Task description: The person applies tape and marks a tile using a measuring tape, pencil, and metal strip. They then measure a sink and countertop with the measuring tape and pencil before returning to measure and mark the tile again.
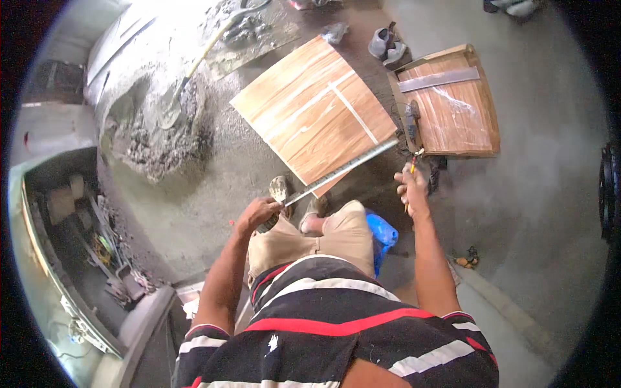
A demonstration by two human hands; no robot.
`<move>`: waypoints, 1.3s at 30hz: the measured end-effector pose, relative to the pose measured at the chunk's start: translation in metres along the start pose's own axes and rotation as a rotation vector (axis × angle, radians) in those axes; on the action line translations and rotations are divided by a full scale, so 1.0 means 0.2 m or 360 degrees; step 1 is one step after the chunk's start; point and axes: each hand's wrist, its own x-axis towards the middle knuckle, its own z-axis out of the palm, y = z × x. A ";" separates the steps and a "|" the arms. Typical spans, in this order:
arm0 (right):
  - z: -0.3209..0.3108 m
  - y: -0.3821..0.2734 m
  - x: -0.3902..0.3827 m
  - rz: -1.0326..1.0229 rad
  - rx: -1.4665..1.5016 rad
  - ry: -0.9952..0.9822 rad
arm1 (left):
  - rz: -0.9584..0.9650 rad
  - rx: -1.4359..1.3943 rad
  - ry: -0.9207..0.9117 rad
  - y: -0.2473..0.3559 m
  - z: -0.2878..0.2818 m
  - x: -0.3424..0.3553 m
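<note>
My left hand (261, 212) is closed around a tape measure (268, 224) just above my knee. Its pale metal blade (349, 167) stretches out to the right along the near edge of a wood-grain tile (310, 113). The tile lies on the floor in front of my feet, with pale lines across its face. My right hand (413, 186) grips a thin yellow and red pencil (413, 165), off the tile's right corner and apart from the tape. The pencil points away from me.
Right of the tile, an open carton of wood-grain tiles (453, 119) bears a grey metal strip (438, 79); a dark corded tool (412, 121) lies beside it. Shoes (387, 48) sit beyond. Left are wet mortar (152, 139) and a shovel (194, 64). A blue bag (381, 234) lies by my leg.
</note>
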 end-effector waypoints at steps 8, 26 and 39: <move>0.32 -0.31 0.65 -0.0217 -0.0216 -0.0495 | 0.0048 0.0077 0.0120 -0.04 -0.11 0.28; 0.65 -0.13 2.75 -0.0180 -0.0290 -0.0530 | -0.0612 -0.0495 0.0696 -0.28 -0.10 1.28; 0.78 0.10 3.48 -0.0477 -0.1104 -0.0385 | -0.0591 -0.0161 0.0910 -0.43 -0.24 1.77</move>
